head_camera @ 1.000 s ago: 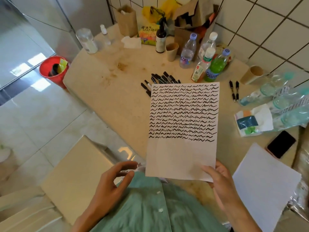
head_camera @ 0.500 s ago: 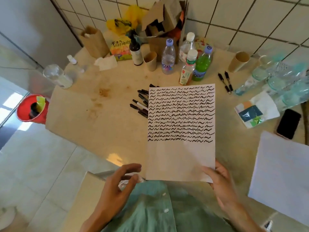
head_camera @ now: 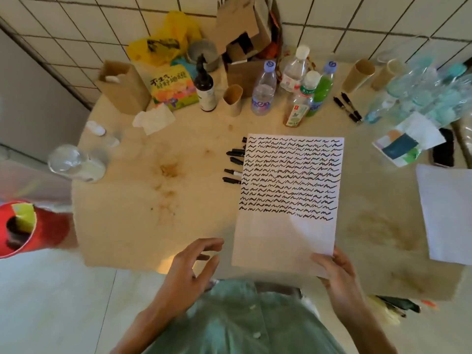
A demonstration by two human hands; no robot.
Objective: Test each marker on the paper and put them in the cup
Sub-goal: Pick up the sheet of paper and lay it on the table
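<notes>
A red bin [head_camera: 18, 228] sits off the tabletop's [head_camera: 132, 213] left edge, beside a broad bare stretch. The left hand [head_camera: 190, 272] hovers with fingers spread, holding nothing. Black markers [head_camera: 233, 162] poke out from under the paper's [head_camera: 288, 200] left edge, with a paper cup [head_camera: 233, 100] farther back. The right hand [head_camera: 335, 270] pinches the scribbled paper's lower right corner. Bottle labels are too blurred to read.
</notes>
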